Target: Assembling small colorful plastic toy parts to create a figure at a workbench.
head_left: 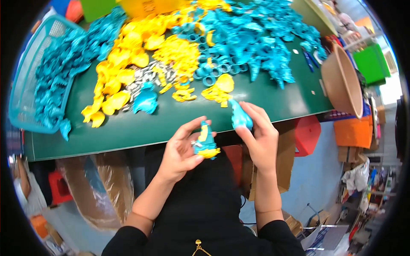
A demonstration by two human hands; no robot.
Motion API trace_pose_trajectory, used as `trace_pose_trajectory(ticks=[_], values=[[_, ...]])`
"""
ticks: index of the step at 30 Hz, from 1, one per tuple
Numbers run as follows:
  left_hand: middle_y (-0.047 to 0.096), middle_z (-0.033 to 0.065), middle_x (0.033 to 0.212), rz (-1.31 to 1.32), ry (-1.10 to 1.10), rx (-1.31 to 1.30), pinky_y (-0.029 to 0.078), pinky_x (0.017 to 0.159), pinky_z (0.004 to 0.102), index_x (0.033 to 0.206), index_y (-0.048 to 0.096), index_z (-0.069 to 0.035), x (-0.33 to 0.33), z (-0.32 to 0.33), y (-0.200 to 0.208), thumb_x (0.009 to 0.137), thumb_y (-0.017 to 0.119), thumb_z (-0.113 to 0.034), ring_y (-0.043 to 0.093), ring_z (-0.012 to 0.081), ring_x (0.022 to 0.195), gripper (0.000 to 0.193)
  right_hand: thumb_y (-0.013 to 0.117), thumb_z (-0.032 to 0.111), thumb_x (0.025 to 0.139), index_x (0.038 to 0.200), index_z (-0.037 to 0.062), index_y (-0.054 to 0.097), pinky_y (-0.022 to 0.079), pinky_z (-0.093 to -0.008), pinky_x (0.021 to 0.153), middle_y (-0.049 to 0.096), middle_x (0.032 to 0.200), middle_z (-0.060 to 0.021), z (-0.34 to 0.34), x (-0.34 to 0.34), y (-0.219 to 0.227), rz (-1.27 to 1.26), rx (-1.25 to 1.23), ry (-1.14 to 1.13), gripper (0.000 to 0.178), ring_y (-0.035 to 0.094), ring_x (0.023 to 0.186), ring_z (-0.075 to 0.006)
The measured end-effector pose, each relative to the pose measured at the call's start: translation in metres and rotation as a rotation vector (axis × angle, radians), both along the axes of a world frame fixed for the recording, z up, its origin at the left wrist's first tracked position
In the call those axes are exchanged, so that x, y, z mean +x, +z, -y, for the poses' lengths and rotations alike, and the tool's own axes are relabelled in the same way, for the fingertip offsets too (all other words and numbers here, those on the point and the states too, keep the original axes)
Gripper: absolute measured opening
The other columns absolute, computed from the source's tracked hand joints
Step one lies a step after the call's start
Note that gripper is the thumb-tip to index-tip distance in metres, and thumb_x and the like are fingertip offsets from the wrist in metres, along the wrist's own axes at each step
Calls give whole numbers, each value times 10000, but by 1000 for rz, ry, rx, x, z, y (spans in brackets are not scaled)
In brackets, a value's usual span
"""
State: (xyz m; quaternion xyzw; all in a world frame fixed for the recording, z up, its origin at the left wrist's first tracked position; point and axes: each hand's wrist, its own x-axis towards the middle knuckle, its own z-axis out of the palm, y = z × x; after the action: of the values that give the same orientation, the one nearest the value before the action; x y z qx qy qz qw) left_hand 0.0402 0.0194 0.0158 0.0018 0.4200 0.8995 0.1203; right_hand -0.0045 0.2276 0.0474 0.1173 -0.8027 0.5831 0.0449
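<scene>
A: Holding what in the left hand (pixel 175 154)?

B: Gripping a teal-and-yellow part (pixel 206 141) narrowly, between thumb and fingers. Pointing its slim end toward the table and its yellow end toward the body.

A: And in the right hand (pixel 260 136)?

B: Pinching a glossy teal shell (pixel 241 117) between thumb and fingers, with just its own thickness between them. Holding it near the left hand's part, well clear of touching.

A: Whereabouts, both?

B: Across the near edge of the green table (pixel 171 130), as seen from above. Cannot tell how high over it.

A: Look past the hands. See what first?

B: See a bunch of yellow pieces (pixel 221 88) just beyond the shell. Farther left, find a loose teal piece (pixel 145 99) touching a scatter of grey pieces (pixel 147 79).

A: And around those?

B: Notice large yellow pieces (pixel 119 72) heaped to the left, small yellow pieces (pixel 179 51) piled behind, then teal rings (pixel 224 68) to the right, beside a big teal heap (pixel 265 38).

A: At the ends?

B: On the left, see a teal basket (pixel 20 98) full of teal pieces (pixel 55 77). On the right, a tan basin (pixel 339 79). Below that, on the floor, spot a red stool (pixel 307 135).
</scene>
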Motion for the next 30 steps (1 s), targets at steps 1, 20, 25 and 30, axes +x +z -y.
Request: trace_pose_trajectory(ticks=[1, 20, 25, 30], values=[[451, 171, 1483, 4, -13, -7, 458, 1095, 423, 1485, 360, 31, -1, 0, 3, 728, 824, -147, 544, 303, 1290, 906, 706, -15, 852, 1313, -96, 584, 453, -363, 1037, 549, 1345, -199, 6, 11, 6, -8, -88, 80, 484, 558, 1240, -270], [412, 169, 1506, -105, -1, -44, 438, 1107, 405, 1504, 353, 30, 4, 6, 2, 769, 758, -16, 487, 273, 1338, 840, 766, -36, 811, 1293, -59, 623, 506, -349, 985, 568, 1310, -187, 34, 41, -3, 92, -166, 185, 503, 585, 1206, -254], [394, 123, 1492, -199, -10, -37, 466, 1073, 379, 1507, 381, 3, 10, 11, 3, 781, 706, 71, 484, 247, 1330, 799, 777, -13, 814, 1295, -56, 623, 511, -340, 972, 572, 1294, -180, 31, 44, 6, 29, -128, 170, 507, 591, 1192, -249], [392, 121, 1488, -223, -14, -42, 463, 1082, 383, 1504, 387, 3, 10, 12, 5, 785, 708, 67, 487, 248, 1328, 791, 785, 9, 817, 1289, -63, 624, 515, -336, 969, 567, 1289, -179, 30, 44, 6, 25, -123, 189, 504, 596, 1178, -245]])
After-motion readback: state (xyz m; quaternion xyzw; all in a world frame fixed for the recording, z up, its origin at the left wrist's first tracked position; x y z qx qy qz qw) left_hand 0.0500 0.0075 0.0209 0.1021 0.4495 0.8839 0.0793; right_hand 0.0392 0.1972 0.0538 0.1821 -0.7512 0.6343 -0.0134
